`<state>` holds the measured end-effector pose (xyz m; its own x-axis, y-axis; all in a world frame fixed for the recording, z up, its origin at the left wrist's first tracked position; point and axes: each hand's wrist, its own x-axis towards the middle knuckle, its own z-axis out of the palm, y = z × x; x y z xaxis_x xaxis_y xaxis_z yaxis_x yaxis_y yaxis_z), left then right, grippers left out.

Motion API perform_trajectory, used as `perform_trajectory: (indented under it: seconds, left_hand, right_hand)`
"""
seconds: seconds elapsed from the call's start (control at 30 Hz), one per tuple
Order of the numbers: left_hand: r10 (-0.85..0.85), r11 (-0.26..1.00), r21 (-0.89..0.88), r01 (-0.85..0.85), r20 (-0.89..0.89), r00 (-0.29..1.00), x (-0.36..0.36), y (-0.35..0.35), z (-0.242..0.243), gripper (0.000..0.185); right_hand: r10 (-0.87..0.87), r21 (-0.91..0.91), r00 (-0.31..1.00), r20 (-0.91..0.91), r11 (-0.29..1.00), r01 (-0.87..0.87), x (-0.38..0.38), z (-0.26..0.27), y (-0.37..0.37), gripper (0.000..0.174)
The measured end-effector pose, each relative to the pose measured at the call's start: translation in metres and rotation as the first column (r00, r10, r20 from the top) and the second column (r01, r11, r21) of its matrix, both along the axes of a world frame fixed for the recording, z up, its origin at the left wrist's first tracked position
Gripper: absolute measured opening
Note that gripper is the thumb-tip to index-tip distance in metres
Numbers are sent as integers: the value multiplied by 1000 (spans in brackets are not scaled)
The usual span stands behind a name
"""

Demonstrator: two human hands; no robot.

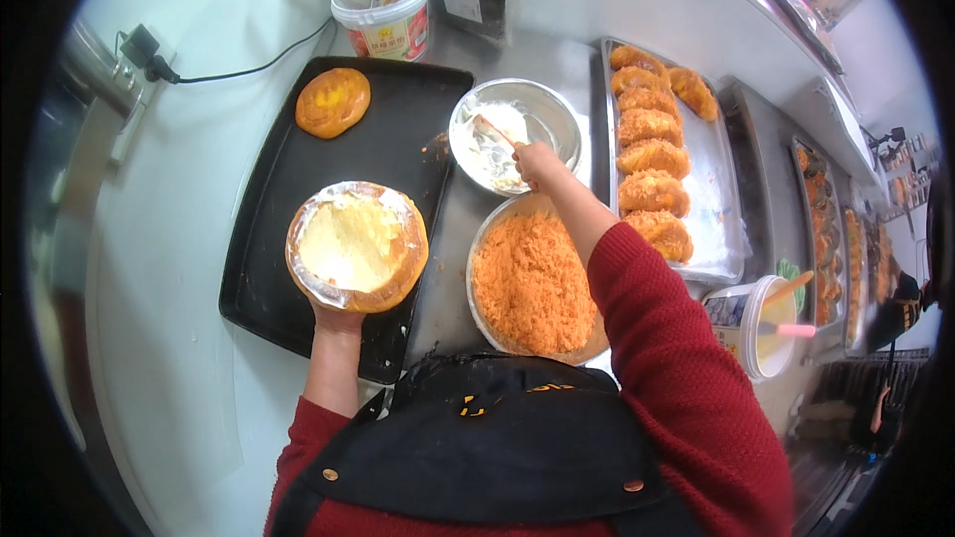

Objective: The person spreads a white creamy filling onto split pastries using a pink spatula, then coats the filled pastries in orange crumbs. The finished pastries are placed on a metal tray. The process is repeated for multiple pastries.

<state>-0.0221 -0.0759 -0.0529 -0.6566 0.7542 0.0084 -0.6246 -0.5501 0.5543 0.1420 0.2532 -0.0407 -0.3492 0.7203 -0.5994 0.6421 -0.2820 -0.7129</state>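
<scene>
My left hand (337,318) holds up a round bread bun (406,268) from below, over a black baking tray (276,253). White cream coats much of the bun's rim, around a pale yellow hollowed middle. My right hand (539,166) grips a thin red-handled utensil (498,128); its tip rests in white cream (507,119) inside a steel mixing bowl (568,127). Just below that bowl, a round pan (477,306) is heaped with orange shredded floss (533,280), partly behind my right forearm. On the tray's far end lies a golden bun (333,102).
Floss-coated buns (653,156) line a metal tray (716,194) at right. A white tub (746,328) nearby holds utensils. Behind the black tray stands a bucket (388,22) of tools, with a power cord (246,71) to its left. Farther right are more filled trays (824,253) and another person (888,403).
</scene>
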Motion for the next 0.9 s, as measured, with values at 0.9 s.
perform_trajectory:
  seconds: [0.9]
  left_hand:
    - [-386, 899, 323, 296, 264, 884, 77, 47, 80, 69]
  right_hand:
    - [339, 913, 939, -60, 399, -86, 197, 123, -219, 16]
